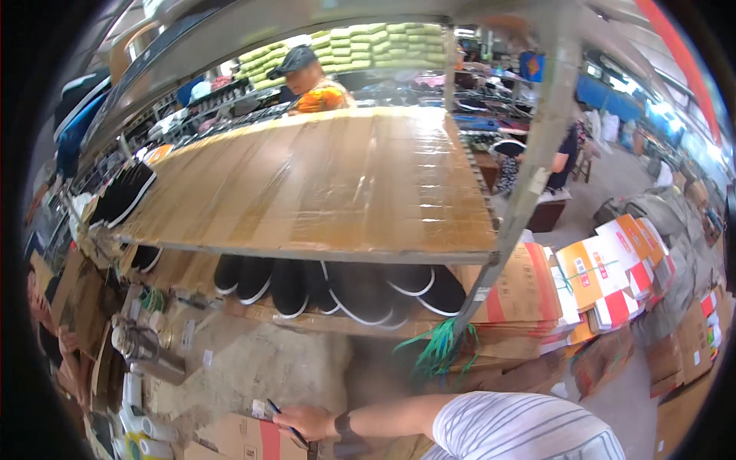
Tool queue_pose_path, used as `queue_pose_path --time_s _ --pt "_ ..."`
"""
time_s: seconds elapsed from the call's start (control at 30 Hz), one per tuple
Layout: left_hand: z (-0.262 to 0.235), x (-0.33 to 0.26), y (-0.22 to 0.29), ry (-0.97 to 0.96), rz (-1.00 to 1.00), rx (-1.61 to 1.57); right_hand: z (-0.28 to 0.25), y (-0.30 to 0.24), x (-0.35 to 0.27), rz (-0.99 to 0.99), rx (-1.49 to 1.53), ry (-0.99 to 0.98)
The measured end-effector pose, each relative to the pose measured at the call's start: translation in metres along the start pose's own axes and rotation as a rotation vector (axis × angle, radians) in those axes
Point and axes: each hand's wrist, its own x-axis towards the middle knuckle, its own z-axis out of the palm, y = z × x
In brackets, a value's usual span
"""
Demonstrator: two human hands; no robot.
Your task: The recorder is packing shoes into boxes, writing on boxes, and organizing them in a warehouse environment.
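One hand (pixel 303 422), pen (pixel 299 438) near carton (pixel 247 438) edge

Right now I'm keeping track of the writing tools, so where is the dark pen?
In the head view, the dark pen is low and left of centre, held in the right hand, beside the red-striped cardboard box.

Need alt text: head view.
Right hand holds a dark pen by a red-striped cardboard box. Beyond, black white-soled shoes sit beneath a taped cardboard shelf top; a person in a dark cap is behind.
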Motion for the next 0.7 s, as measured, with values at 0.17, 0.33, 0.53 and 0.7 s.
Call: queue_pose_path --time_s 0.17,0.33,0.53,0.7 --pt "0.004 0.004 0.0 -0.128 0.159 0.17 -0.001 0.023 -0.004 0.252 0.263 0.047" --pt "0.017 -0.004 -0.04 -0.236 -0.029 0.148 0.006 0.005 0.067 0.433 0.637 0.167" --pt "0.004 0.006 -0.006 -0.197 -0.137 0.22 0.046 -0.015 0.111 0.23 0.252 -0.263" --pt "0.015 0.004 -0.008 -0.168 -0.226 0.186 0.084 -0.013 0.152 0.372 0.093 -0.525"
